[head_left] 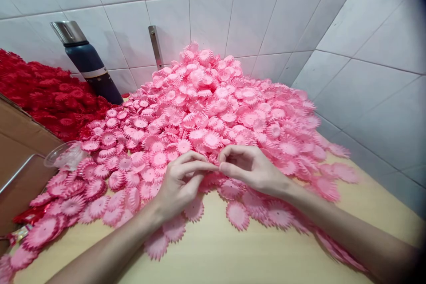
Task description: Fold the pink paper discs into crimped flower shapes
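My left hand and my right hand meet at the fingertips, just in front of a large heap of pink scalloped flower-shaped discs. Both hands are closed in a pinch. Whatever lies between the fingertips is too small or hidden to name. Below the hands, loose pink discs lie flat on the pale wooden table, among them one single disc under my right wrist. Many discs have a small dark hole at the centre.
A dark blue bottle with a steel cap stands at the back left, beside a red heap. A clear plastic cup lies near a cardboard box. Behind is a tiled wall with a metal strip.
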`<state>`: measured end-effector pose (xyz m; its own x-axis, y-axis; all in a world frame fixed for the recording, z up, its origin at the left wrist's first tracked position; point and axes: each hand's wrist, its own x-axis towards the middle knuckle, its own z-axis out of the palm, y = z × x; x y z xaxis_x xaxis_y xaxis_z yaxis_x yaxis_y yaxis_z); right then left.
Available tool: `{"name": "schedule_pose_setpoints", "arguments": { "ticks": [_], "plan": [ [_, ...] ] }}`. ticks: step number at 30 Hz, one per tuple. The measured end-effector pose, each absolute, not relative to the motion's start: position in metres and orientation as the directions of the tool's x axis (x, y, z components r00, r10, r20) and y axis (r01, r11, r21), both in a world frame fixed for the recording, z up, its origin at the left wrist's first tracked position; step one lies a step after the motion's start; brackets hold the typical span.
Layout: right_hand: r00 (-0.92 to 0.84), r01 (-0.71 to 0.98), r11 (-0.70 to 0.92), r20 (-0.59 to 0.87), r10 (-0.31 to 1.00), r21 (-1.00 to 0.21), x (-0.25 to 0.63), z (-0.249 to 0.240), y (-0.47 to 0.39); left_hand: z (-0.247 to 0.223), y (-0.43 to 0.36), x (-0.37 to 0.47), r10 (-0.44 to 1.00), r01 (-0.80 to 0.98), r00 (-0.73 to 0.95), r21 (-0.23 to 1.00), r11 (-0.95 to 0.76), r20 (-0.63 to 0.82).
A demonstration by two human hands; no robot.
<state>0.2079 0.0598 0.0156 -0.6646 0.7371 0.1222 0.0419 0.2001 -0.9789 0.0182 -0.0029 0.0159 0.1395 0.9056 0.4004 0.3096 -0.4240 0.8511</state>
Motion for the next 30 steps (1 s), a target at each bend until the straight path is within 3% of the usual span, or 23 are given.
{"name": "schedule_pose_setpoints", "arguments": {
  "ticks": [6,9,11,13,16,19,22,25,30],
  "plan": [
    [-0.653,0.068,0.171,0.085,0.753,-0.983,0.208,0.017,0.061,0.013,-0.004,0.019,0.954,0.296,0.11,0.907,-0.299,0.279],
    [-0.621,0.135,0.303,0.158,0.768,-0.943,0.211,0.018,0.064,0.011,-0.003,0.018,0.971,0.206,0.097,0.95,-0.234,0.218],
    [-0.612,0.181,0.533,0.329,0.719,-0.827,0.214,0.016,0.066,0.01,-0.003,0.017,0.969,0.226,0.135,0.946,-0.232,0.205],
    [-0.607,0.21,0.745,0.512,0.607,-0.633,0.215,0.014,0.068,0.011,-0.004,0.017,0.962,0.273,0.168,0.927,-0.256,0.216],
    [-0.57,0.259,0.852,0.641,0.515,-0.455,0.214,0.013,0.07,0.011,-0.005,0.018,0.957,0.299,0.164,0.912,-0.281,0.24],
    [-0.5,0.312,0.822,0.653,0.568,-0.476,0.215,0.016,0.074,0.011,-0.005,0.019,0.963,0.246,0.125,0.933,-0.261,0.237],
    [-0.436,0.274,0.724,0.589,0.68,-0.634,0.218,0.022,0.077,0.012,-0.005,0.021,0.978,0.119,0.069,0.972,-0.202,0.194],
    [-0.502,0.202,0.721,0.562,0.658,-0.663,0.218,0.025,0.074,0.016,-0.004,0.021,0.986,0.02,0.069,0.988,-0.156,0.154],
    [-0.628,0.122,0.792,0.571,0.529,-0.598,0.207,0.018,0.061,0.019,-0.002,0.021,0.963,0.336,0.088,0.902,-0.27,0.255]
  ]
}}
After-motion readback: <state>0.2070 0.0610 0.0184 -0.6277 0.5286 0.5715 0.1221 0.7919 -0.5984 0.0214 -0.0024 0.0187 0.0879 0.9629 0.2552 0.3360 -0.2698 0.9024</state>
